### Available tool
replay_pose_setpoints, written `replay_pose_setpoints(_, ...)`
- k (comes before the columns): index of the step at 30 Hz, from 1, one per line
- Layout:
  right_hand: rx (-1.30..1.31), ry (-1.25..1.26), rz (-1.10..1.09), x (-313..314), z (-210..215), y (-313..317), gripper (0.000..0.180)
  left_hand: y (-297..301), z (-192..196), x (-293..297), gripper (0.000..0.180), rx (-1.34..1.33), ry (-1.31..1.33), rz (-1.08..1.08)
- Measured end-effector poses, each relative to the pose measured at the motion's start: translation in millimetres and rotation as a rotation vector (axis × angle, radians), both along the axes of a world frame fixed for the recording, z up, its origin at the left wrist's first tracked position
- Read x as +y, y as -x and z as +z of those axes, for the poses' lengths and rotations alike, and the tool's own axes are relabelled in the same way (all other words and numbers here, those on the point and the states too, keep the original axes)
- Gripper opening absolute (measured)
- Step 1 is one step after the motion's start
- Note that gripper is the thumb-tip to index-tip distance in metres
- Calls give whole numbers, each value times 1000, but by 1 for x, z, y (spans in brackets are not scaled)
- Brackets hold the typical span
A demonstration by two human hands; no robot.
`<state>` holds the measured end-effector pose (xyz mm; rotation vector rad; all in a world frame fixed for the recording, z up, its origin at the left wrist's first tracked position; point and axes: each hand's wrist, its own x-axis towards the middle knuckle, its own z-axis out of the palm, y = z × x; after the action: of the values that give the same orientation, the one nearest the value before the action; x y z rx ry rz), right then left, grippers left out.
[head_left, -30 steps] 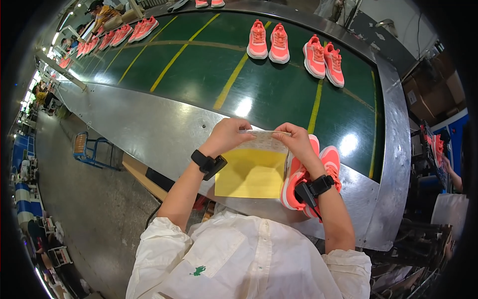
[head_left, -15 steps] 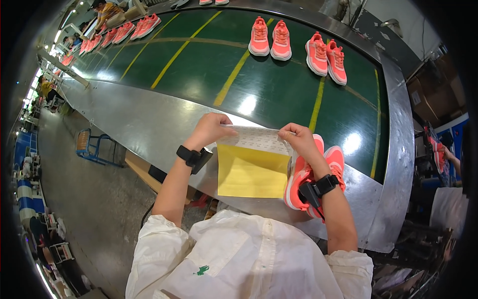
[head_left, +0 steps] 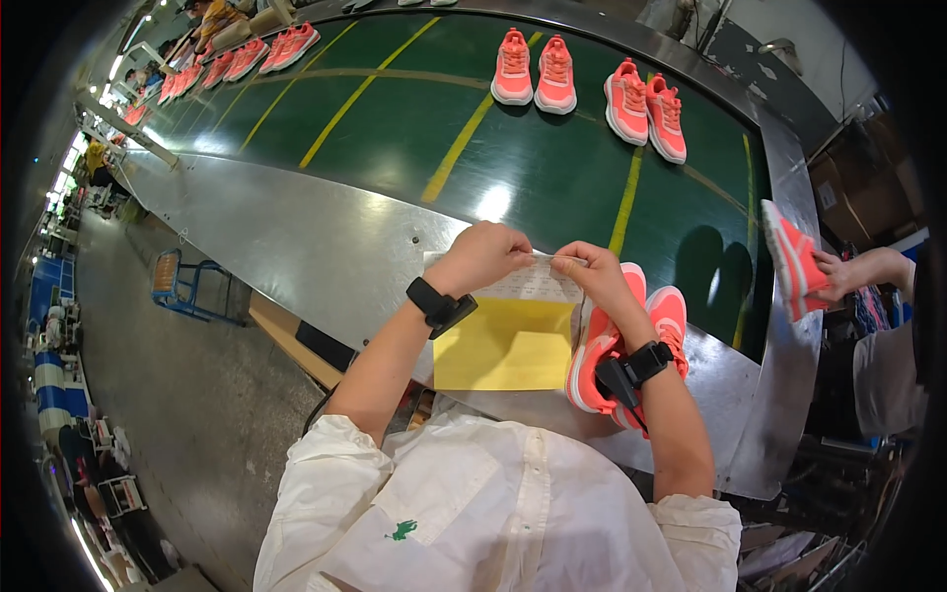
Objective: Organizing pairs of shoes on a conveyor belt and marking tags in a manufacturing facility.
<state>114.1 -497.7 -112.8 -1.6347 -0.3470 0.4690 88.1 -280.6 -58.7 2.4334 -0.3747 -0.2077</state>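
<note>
Running left-right: long axis of yellow panel (head_left: pixel 503 360).

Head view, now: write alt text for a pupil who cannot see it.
A person's right hand grips the top edge of a printed white sheet, left hand close beside it; yellow paper below, beside coral sneakers on a metal counter. More sneakers stand on a green belt beyond; at right, a co-worker's hand holds a shoe.
</note>
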Motion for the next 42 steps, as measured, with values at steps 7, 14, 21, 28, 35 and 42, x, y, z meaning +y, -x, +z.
replay_pose_setpoints(7,9,-68,-62,-8,-1,-3,18,-3,-3,3,25,171,44,93)
replay_pose_setpoints(14,68,24,-41,-10,4,-1,19,-1,-15,-20,22,51,234,86)
replay_pose_setpoints(21,-542,324,-63,-18,17,-1,16,-3,-6,-24,20,66,119,78)
replay_pose_setpoints(28,-1270,465,-183,-7,34,6,12,-6,-11,-17,23,160,277,120)
replay_pose_setpoints(35,-1384,505,-149,-10,29,7,11,-8,-11,-17,21,316,362,121)
replay_pose_setpoints(42,-1217,419,-303,-20,34,10,11,-14,-26,-27,19,264,377,173)
